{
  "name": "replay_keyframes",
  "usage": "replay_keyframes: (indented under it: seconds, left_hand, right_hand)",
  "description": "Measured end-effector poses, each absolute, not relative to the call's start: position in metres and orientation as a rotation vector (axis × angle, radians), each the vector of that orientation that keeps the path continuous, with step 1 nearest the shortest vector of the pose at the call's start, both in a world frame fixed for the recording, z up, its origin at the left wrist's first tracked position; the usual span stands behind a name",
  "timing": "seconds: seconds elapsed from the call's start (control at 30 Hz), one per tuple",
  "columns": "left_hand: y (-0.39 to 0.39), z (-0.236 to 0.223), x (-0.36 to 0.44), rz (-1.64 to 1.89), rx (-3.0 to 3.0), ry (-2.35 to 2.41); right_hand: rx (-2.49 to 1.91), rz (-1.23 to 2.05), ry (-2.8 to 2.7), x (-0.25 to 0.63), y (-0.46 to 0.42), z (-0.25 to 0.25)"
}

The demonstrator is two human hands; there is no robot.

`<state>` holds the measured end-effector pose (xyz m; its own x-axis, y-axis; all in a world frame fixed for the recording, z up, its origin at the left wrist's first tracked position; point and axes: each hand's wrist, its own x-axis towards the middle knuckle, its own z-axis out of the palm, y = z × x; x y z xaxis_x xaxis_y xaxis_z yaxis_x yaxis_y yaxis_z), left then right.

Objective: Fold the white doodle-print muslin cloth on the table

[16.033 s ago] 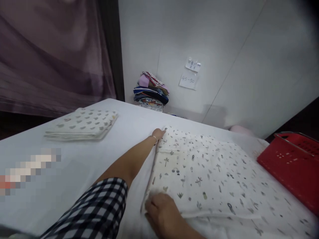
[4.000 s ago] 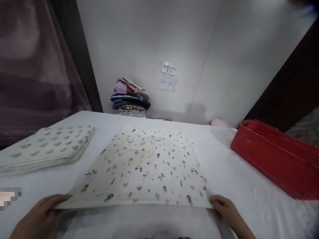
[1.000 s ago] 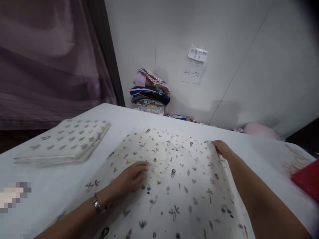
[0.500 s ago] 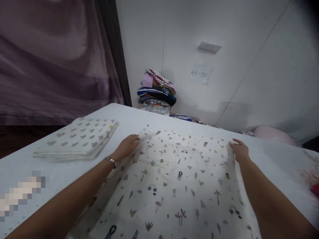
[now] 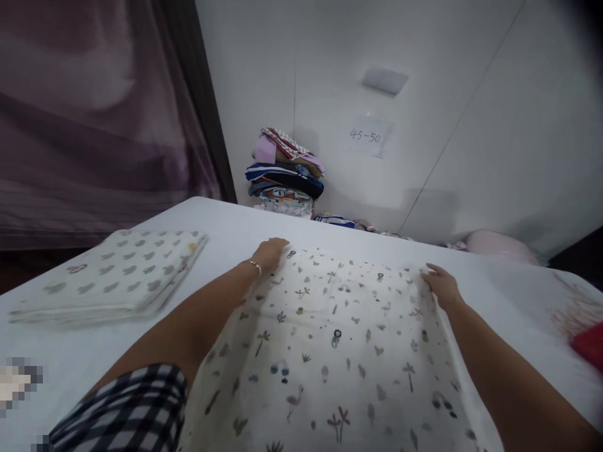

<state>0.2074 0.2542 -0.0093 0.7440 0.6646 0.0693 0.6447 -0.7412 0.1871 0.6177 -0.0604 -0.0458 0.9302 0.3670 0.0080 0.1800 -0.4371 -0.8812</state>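
A white cloth (image 5: 348, 376) printed with small palms, flamingos and sunglasses is spread over the white table (image 5: 226, 226) and runs towards me. At its far left corner my left hand (image 5: 271, 254) is closed on the edge, with a bracelet on the wrist and a checked sleeve further up. My right hand (image 5: 443, 287) grips the far right edge, thumb side up, its fingertips partly hidden by the fabric. Slight folds run across the cloth between the two hands.
On the table's left lies a folded cloth (image 5: 113, 270) with a grey leaf-like print. Stacked clothes (image 5: 287, 166) stand beyond the far edge by the wall. A red item (image 5: 588, 344) lies at the right. A purple curtain (image 5: 94, 125) hangs at the left.
My left hand has moved right and away from me with the cloth's far left corner, and its checked sleeve now shows. The right hand keeps its hold. The view has shifted slightly.
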Motion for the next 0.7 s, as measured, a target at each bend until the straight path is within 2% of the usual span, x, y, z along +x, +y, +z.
replay_keyframes:
  seconds: [0.13,0.4,0.6,0.7]
  left_hand:
    - [0.255,-0.008,0.235,0.010,2.985,0.878]
    - [0.255,0.008,0.229,-0.077,3.133,0.876]
    - [0.258,0.015,0.229,-0.039,2.916,0.974]
    - [0.263,0.017,0.235,-0.004,2.844,1.068]
  right_hand:
    - [-1.876,0.259,-0.334,0.611,-0.065,-0.041]
    - [-1.681,0.287,-0.451,0.601,-0.080,-0.037]
    - [-1.684,0.230,-0.375,0.600,-0.076,-0.040]
    - [-1.832,0.083,-0.370,0.613,-0.067,-0.037]
